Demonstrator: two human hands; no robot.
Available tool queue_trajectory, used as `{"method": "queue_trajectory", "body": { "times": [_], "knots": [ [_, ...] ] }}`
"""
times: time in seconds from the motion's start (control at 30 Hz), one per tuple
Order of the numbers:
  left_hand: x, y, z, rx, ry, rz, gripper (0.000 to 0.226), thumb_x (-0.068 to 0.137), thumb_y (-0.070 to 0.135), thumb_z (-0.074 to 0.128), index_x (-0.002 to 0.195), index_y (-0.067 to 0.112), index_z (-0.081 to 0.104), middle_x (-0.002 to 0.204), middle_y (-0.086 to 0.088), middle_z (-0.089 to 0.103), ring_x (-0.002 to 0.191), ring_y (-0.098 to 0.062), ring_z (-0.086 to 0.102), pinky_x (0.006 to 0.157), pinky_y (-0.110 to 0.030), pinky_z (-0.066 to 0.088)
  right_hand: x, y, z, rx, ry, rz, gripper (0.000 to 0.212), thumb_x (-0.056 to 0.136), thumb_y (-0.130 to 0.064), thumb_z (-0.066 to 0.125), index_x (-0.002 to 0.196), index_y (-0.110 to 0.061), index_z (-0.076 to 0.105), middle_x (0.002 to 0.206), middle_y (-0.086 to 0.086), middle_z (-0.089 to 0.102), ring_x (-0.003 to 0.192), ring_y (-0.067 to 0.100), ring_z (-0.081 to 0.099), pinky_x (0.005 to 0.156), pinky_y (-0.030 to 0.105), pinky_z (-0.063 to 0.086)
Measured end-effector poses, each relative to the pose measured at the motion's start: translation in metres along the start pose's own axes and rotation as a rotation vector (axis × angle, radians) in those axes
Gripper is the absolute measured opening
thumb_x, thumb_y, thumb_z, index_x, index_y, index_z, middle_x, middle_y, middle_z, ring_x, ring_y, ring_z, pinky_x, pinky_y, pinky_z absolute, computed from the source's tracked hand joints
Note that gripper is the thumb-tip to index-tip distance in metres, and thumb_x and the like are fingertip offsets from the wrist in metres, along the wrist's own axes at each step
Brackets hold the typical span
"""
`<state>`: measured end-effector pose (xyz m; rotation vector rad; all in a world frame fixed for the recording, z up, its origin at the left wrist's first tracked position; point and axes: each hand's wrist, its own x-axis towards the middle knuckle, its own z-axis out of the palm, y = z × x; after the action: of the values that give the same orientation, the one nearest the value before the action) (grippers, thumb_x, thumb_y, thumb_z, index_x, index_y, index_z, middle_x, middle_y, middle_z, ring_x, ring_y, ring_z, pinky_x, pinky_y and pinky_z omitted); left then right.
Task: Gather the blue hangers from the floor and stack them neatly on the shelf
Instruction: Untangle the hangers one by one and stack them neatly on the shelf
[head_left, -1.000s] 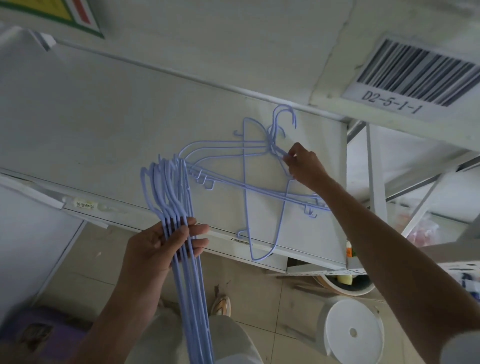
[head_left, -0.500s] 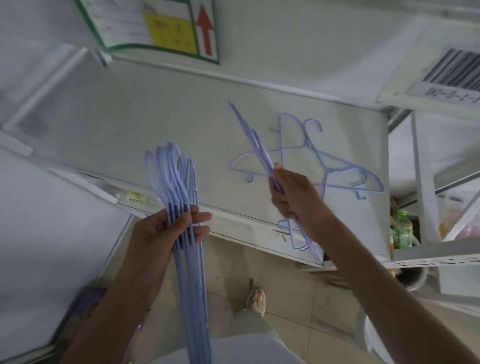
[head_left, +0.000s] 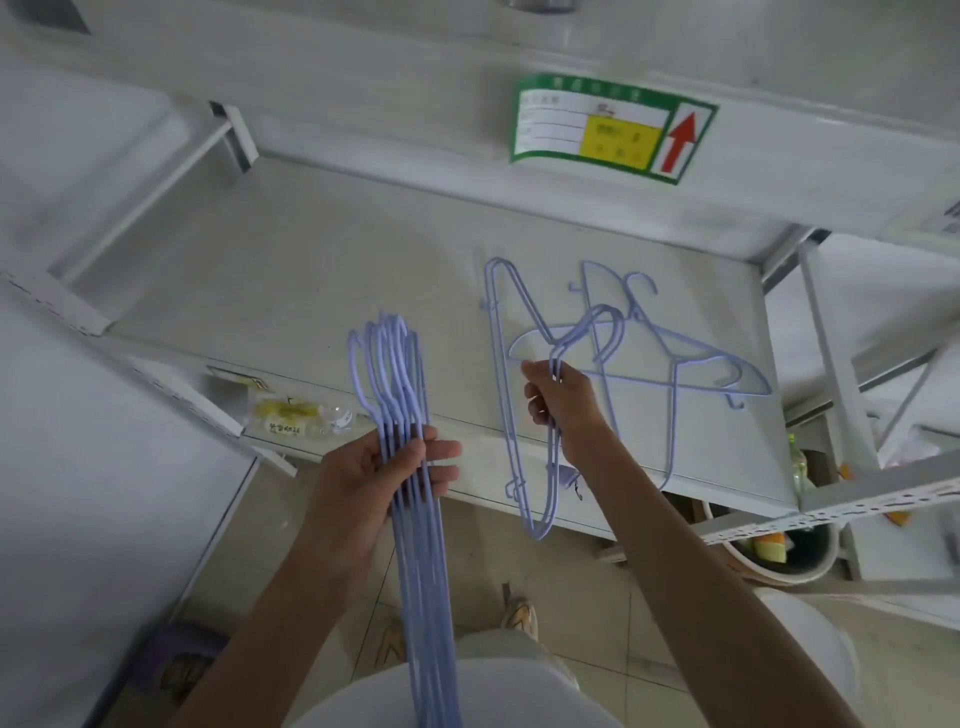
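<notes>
Left hand (head_left: 387, 480) fingers (head_left: 436, 451) are curling round a hanger bundle (head_left: 402, 415). Right hand (head_left: 563, 410) is pinching two hangers (head_left: 524, 467) over the shelf (head_left: 311, 270), beside loose hangers (head_left: 691, 364)

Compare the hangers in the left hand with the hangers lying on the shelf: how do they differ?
The bundle in the left hand is held up; the loose hangers lie flat on the shelf. The bundle is aligned, hooks together; the loose hangers cross at angles. The bundle is the larger lot. Both are blue.

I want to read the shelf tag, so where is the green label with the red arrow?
In the head view, the green label sits upper right, stuck on the beam above the shelf, over the loose hangers.
</notes>
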<state>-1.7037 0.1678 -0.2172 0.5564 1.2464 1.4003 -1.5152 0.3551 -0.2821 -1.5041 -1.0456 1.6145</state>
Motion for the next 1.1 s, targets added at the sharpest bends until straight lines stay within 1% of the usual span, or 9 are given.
{"method": "queue_trajectory", "body": {
  "times": [0.27,0.43,0.6,0.67,0.77,0.87,0.93,1.0,1.1],
  "knots": [
    [0.003,0.021,-0.032,0.065,-0.115,0.005,0.033,0.092,0.023,0.063,0.115,-0.001,0.070,0.104,-0.014,0.080,0.093,-0.030,0.079,0.076,-0.032,0.064,-0.050,-0.017,0.007,-0.121,0.082,-0.169,0.023,0.097,-0.037,0.067,0.102,-0.015,0.061,0.055,-0.005,0.036,0.046,0.012,0.027,0.042,0.021,0.021],
    [0.020,0.040,-0.049,0.080,-0.178,0.030,0.036,0.088,0.028,0.065,0.114,0.003,0.070,0.105,-0.013,0.080,0.095,-0.030,0.079,0.077,-0.031,0.064,-0.096,-0.041,-0.017,-0.452,0.138,-0.200,0.045,0.091,-0.046,0.074,0.075,-0.007,0.059,0.059,0.002,0.060,0.050,0.015,0.055,0.055,0.032,0.044],
    [0.033,0.046,-0.057,0.040,-0.231,0.053,0.031,0.091,0.025,0.065,0.114,0.005,0.071,0.106,-0.012,0.080,0.097,-0.028,0.079,0.080,-0.029,0.063,-0.144,-0.058,-0.028,-0.904,0.574,-0.181,0.080,0.076,-0.092,0.046,0.050,-0.017,0.040,0.047,-0.003,0.047,0.052,0.023,0.054,0.052,0.032,0.034],
    [0.032,0.043,-0.055,0.042,-0.242,0.040,0.033,0.092,0.025,0.065,0.116,0.004,0.070,0.108,-0.013,0.080,0.098,-0.029,0.078,0.080,-0.028,0.063,-0.154,-0.059,-0.028,-0.959,0.732,-0.233,0.087,0.087,-0.089,0.029,0.048,-0.013,0.044,0.047,0.003,0.050,0.051,0.024,0.053,0.056,0.033,0.037],
    [0.025,0.039,-0.049,0.080,-0.248,0.049,0.034,0.093,0.025,0.065,0.117,0.002,0.069,0.108,-0.014,0.080,0.098,-0.032,0.078,0.079,-0.029,0.063,-0.160,-0.057,-0.034,-1.115,0.802,-0.452,0.081,0.105,-0.059,0.034,0.044,-0.008,0.041,0.038,0.003,0.042,0.044,0.021,0.042,0.085,0.038,0.039],
    [0.012,0.044,-0.050,0.101,-0.215,0.064,0.034,0.092,0.026,0.064,0.115,0.001,0.070,0.107,-0.015,0.080,0.097,-0.032,0.078,0.078,-0.030,0.063,-0.156,-0.058,-0.046,-1.216,0.662,-0.662,0.065,0.106,-0.037,0.041,0.049,-0.006,0.041,0.043,0.004,0.040,0.050,0.032,0.044,0.083,0.040,0.040],
    [0.001,0.048,-0.056,0.103,-0.180,0.072,0.027,0.093,0.026,0.064,0.109,0.007,0.075,0.106,-0.016,0.080,0.097,-0.033,0.078,0.078,-0.030,0.063,-0.149,-0.060,-0.058,-1.282,0.503,-0.652,0.062,0.105,-0.047,0.033,0.062,-0.008,0.057,0.063,0.008,0.057,0.073,0.036,0.059,0.084,0.042,0.042],
    [-0.011,0.051,-0.061,0.102,-0.151,0.093,0.020,0.094,0.023,0.064,0.104,0.013,0.078,0.106,-0.017,0.079,0.096,-0.032,0.078,0.078,-0.030,0.063,-0.141,-0.062,-0.067,-1.256,0.298,-0.611,0.065,0.107,-0.057,0.027,0.083,-0.018,0.073,0.091,0.004,0.068,0.098,0.028,0.062,0.094,0.046,0.042],
    [-0.029,0.052,-0.060,0.146,-0.109,0.140,0.020,0.093,0.020,0.063,0.103,0.015,0.080,0.105,-0.018,0.079,0.092,-0.031,0.079,0.075,-0.030,0.064,-0.134,-0.063,-0.078,-0.904,-0.008,-0.635,0.044,0.109,-0.045,0.039,0.099,-0.028,0.078,0.101,-0.010,0.068,0.093,0.006,0.062,0.087,0.039,0.044]
  ]
}}
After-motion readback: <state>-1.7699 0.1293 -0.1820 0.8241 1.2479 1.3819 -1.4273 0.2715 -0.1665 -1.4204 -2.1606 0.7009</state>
